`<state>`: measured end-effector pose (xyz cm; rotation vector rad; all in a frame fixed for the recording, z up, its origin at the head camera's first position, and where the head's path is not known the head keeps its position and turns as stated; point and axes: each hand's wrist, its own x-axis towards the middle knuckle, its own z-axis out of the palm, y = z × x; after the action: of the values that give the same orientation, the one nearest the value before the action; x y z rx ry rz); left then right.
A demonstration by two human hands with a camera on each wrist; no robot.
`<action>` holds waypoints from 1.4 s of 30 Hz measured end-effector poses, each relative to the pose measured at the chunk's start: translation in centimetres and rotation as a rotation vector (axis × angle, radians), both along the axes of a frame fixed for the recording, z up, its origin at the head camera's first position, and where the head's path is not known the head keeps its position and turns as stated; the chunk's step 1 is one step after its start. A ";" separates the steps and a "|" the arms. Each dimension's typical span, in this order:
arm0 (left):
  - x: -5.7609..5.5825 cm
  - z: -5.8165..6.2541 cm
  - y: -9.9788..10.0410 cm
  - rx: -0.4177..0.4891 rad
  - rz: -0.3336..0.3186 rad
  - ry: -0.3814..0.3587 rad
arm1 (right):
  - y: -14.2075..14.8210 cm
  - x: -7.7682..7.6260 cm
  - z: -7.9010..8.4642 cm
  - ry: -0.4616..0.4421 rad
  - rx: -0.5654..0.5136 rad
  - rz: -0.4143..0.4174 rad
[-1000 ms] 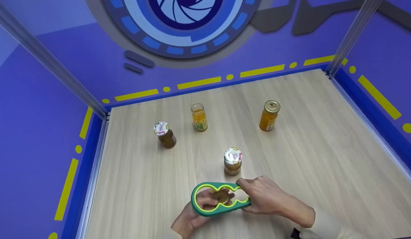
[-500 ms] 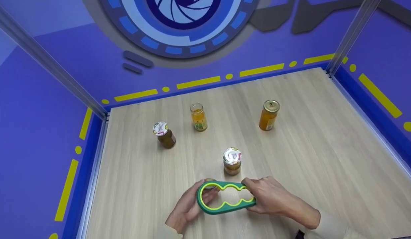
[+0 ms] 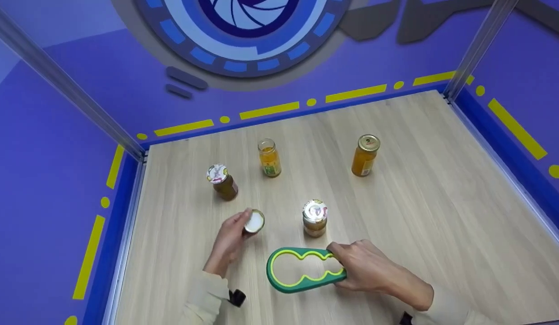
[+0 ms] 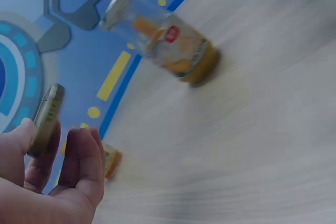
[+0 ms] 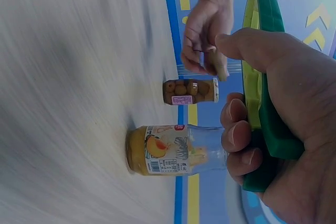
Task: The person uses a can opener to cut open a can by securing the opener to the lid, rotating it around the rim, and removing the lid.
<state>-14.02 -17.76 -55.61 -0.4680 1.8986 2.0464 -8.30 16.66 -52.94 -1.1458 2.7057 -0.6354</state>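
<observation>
My left hand (image 3: 229, 239) pinches a round jar lid (image 3: 255, 222) between thumb and fingers, its white inside facing up in the head view. Seen edge-on in the left wrist view, the lid (image 4: 47, 120) has a golden rim. My right hand (image 3: 368, 267) grips the narrow end of a green jar opener (image 3: 308, 285) with a scalloped yellow inner edge. Just beyond the opener stands a glass jar (image 3: 315, 225) with a patterned lid; its peach label (image 5: 167, 149) shows in the right wrist view.
A dark jar (image 3: 226, 188) with a patterned lid stands beyond my left hand. Behind it is a lidless jar (image 3: 270, 163) of orange contents. A gold-lidded jar (image 3: 364, 160) stands at the back right. Blue-purple walls (image 3: 243, 104) border the wooden table (image 3: 423, 189).
My left hand has moved out from behind the opener, forward and left, bringing the lid into plain sight. My right hand still holds the opener in nearly the same place.
</observation>
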 end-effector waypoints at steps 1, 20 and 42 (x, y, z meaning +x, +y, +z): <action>-0.5 0.4 -0.2 -0.013 0.006 -0.003 | 0.0 0.0 0.0 -0.001 0.002 0.001; -7.5 2.8 0.9 0.004 -0.041 -0.015 | -0.2 -0.1 0.2 -0.036 0.010 0.039; -10.9 -1.1 3.8 -0.363 -0.044 0.086 | -0.2 0.2 -0.1 0.020 0.026 0.053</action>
<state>-24.91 -13.96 -56.75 -0.4214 2.3221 1.7211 -8.13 16.49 -53.03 -1.2197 2.6821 -0.5823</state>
